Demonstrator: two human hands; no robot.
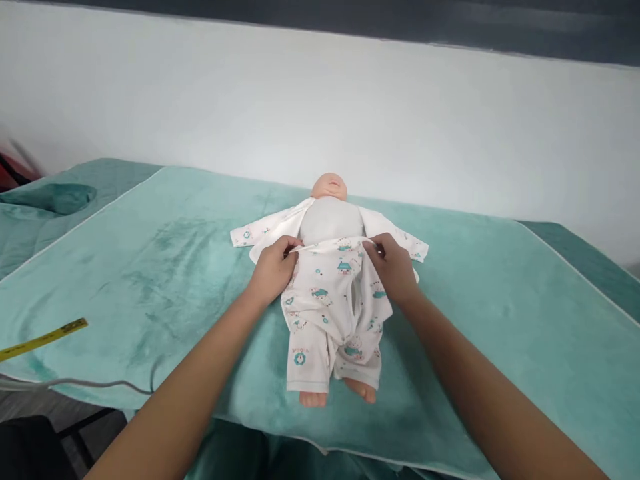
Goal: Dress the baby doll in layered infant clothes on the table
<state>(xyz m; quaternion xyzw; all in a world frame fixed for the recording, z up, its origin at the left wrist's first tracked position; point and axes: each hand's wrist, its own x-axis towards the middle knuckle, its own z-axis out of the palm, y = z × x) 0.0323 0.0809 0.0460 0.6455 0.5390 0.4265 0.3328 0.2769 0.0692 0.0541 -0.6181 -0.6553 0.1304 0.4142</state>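
A baby doll point(330, 217) lies on its back on a teal towel point(165, 267), head toward the wall, bare feet toward me. It wears white printed trousers point(327, 313) and an open white printed top point(260, 232) that leaves its grey torso bare. My left hand point(273, 270) is closed on the left end of the trousers' waistband. My right hand point(393, 267) is closed on the right end of the same waistband. Both hands rest at the doll's waist.
A yellow measuring tape point(43, 339) lies at the towel's left front edge, with a grey cable point(75, 384) beside it. A folded teal cloth point(47, 197) sits at the far left. A white wall rises behind the table.
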